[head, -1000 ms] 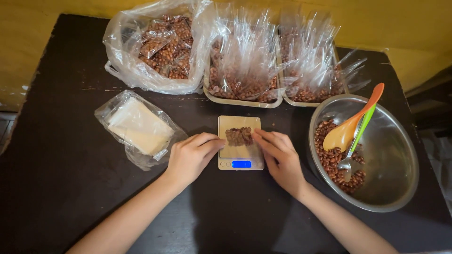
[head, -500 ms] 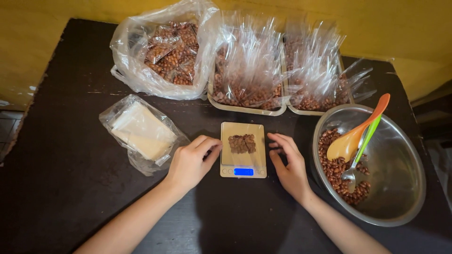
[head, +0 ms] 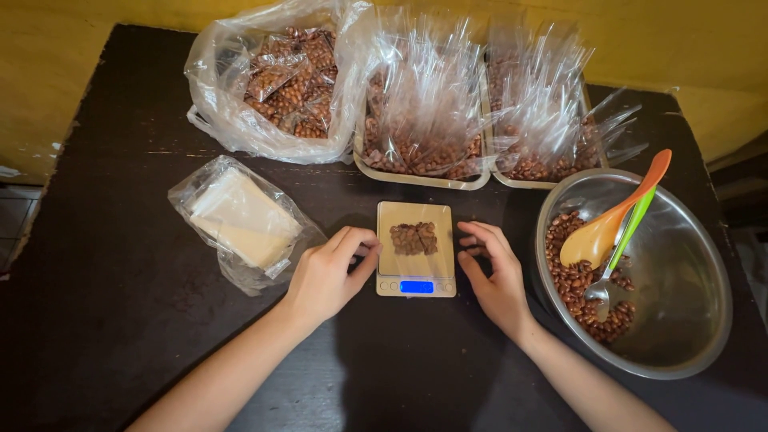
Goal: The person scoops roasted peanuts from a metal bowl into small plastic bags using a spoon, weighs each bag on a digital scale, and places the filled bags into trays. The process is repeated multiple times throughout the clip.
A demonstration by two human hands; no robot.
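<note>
At the far edge of the dark table [head: 120, 336], a large clear plastic bag [head: 264, 88] on the left holds sealed packets of brown peanuts; beside it stand two shallow beige trays [head: 424, 178] packed with upright, crinkled clear pouches, nuts settled in their bottoms. Left of centre lies a flat clear bag of pale empty pouches [head: 240, 220]. A small square digital scale [head: 416, 250], beige platform with a lit blue display at its near edge, sits at the centre and carries a small packet of peanuts [head: 414, 238]. The left hand [head: 328, 276] rests on the table against the scale's left side, fingers curled loosely together, tips just beside the platform and holding nothing. The right hand [head: 494, 276] rests at the scale's right side, fingers slightly spread and bent, likewise empty. To the right, a round steel bowl [head: 688, 320] holds loose peanuts, an orange plastic spoon [head: 612, 224] and a green-handled metal spoon [head: 628, 240].
</note>
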